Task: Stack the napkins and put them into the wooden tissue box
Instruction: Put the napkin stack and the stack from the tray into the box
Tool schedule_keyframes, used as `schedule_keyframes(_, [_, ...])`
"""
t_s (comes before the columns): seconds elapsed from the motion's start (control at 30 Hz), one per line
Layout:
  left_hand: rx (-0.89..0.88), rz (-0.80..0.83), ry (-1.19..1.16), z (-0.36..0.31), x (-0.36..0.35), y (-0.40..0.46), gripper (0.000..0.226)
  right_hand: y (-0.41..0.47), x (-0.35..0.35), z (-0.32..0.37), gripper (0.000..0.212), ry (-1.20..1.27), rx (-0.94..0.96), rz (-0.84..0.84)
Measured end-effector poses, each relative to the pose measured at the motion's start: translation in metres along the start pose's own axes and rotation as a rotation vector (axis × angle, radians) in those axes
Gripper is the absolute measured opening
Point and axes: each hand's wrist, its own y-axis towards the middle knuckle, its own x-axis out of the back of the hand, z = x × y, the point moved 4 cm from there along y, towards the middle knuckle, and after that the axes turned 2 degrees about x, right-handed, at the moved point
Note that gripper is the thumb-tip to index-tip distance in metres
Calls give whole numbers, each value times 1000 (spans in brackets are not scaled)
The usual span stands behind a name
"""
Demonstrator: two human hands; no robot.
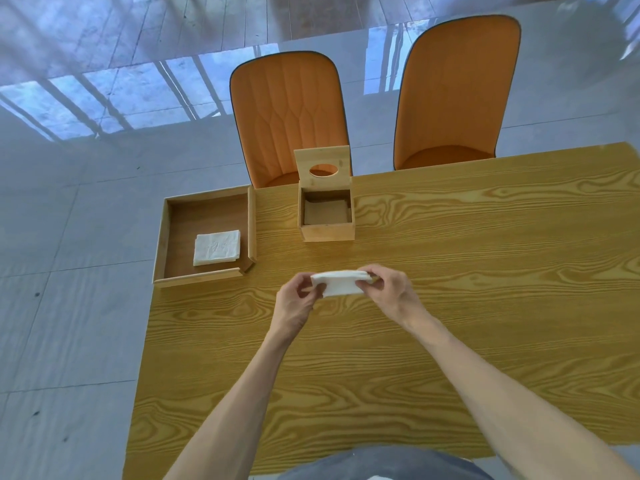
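A small stack of white napkins (341, 283) is held above the middle of the table, pinched at its left end by my left hand (294, 303) and at its right end by my right hand (388, 292). Beyond it stands the wooden tissue box (327, 233), its lid (322, 168) with an oval hole tipped up and back; the inside shows only a brown bottom. To the left, a low wooden tray (173, 237) holds another pile of white napkins (217, 251).
The tray overhangs the left edge of the wood-grain table (485, 271). Two orange chairs (287, 116) (453, 95) stand at the far side. Grey tiled floor lies to the left.
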Motion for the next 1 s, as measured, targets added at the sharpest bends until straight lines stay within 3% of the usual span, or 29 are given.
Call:
schedule_keyframes(0.27, [-273,-77,0,-89,36,75,18,94,43,57,18,-178,214,-254])
schedule_keyframes(0.57, [-157,-5,-19,-88,41,122,21,133,38,45,24,-185,128,-234])
schedule_keyframes(0.8, [-90,-49,-24,-82,38,128,31,141,38,36,34,-45,42,-164])
schedule_keyframes(1.0, [-97,-182,178,-83,36,133,40,143,38,32,34,-48,-9,-190])
